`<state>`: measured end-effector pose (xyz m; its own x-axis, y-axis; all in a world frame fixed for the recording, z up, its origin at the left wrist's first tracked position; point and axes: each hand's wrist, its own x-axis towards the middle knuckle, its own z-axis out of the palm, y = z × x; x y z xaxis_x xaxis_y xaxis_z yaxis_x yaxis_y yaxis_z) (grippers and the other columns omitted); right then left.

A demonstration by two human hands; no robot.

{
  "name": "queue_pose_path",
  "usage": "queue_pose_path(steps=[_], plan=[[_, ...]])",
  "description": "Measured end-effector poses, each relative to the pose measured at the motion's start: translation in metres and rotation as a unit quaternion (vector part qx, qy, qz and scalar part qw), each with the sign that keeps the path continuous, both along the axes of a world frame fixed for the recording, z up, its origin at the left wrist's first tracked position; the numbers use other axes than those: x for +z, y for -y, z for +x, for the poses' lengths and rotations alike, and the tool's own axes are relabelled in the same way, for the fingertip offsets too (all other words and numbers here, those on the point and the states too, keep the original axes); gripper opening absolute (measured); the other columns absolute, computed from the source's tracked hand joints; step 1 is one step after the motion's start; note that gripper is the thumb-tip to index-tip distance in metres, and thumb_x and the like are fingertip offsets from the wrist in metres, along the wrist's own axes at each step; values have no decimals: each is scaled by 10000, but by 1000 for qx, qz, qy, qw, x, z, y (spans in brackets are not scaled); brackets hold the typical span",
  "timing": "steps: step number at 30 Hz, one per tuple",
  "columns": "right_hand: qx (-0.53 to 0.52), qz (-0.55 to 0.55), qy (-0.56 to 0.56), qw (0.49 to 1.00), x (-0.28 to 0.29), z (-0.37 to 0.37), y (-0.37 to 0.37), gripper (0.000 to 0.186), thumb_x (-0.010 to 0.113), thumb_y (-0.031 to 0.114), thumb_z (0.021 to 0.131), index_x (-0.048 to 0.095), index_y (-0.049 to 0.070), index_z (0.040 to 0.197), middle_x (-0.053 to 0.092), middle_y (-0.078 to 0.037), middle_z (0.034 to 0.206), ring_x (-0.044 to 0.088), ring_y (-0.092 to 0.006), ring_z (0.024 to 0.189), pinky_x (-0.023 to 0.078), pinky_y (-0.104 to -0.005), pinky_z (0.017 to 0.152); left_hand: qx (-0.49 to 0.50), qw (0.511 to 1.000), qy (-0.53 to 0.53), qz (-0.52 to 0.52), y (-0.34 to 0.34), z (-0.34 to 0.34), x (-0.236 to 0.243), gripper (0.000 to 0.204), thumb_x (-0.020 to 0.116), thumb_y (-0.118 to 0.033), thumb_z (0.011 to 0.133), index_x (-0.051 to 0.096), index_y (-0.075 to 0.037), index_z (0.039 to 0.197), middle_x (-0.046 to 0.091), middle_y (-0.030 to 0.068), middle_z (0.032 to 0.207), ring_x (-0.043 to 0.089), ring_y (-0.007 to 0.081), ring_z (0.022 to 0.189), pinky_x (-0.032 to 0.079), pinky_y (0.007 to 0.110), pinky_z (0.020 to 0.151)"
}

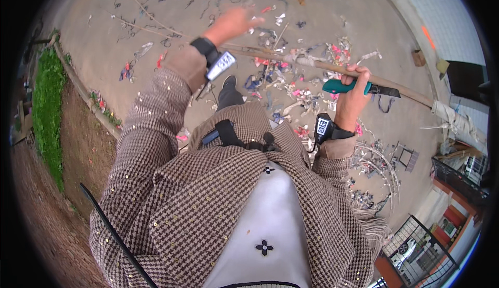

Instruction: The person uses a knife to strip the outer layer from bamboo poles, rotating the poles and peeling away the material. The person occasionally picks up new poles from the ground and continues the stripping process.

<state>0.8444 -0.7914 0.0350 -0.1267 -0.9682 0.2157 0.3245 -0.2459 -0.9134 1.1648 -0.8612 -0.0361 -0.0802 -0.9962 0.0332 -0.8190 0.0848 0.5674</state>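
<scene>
My right hand is closed round a knife with a teal handle and a dark blade pointing right. Its fingers also lie against a long wooden pole, which slants across in front of me. Pale cloth strips are wrapped round part of the pole, and more pale wrapping covers its right end. Farther off to the left, my left hand is raised beyond the pole. Motion smears its fingers, and I cannot make out anything in them.
Scraps of pink, white, blue and dark cloth litter the concrete ground. A thin stick runs toward the far left. A small stool stands at right. A curb borders soil and grass at left.
</scene>
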Motion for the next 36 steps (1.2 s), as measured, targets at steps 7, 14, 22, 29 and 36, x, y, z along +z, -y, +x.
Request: queue_pose_path(steps=[7,14,22,29,36], plan=[[-15,16,-3,1000,7,2,-3,223,468,248,971,521,42,903,569,-87,869,408,-103,636,372,-259,586,-145,953,-229,138,-31,-98,-2,416,602,-387,856,647,-20,1046,660,90,903,608,206,877,471,320,813],[-3,4,-7,1000,8,2,-8,225,474,255,968,520,44,905,573,-84,864,408,-100,635,369,-255,580,-196,944,-216,153,-21,-95,20,273,595,-259,865,657,-24,991,652,47,793,608,157,733,477,299,664],[-70,47,-20,996,8,3,-10,214,478,235,964,539,43,890,589,-78,841,421,-91,618,375,-248,562,-78,919,-369,112,-46,-109,-10,178,560,-164,889,640,-14,944,644,48,842,600,135,768,469,260,674],[-55,62,-13,996,4,-1,-10,219,495,232,956,544,30,886,605,-90,839,432,-97,603,385,-249,548,-2,916,-382,121,-49,-89,2,210,529,-171,910,605,-34,1049,595,26,907,562,122,837,473,265,778],[-19,61,-9,998,5,-3,-13,237,465,253,974,529,30,928,577,-91,911,418,-112,647,391,-267,600,-317,929,-170,-85,-37,-112,23,310,551,-89,843,604,-111,1147,631,79,1043,548,257,1015,448,367,875]])
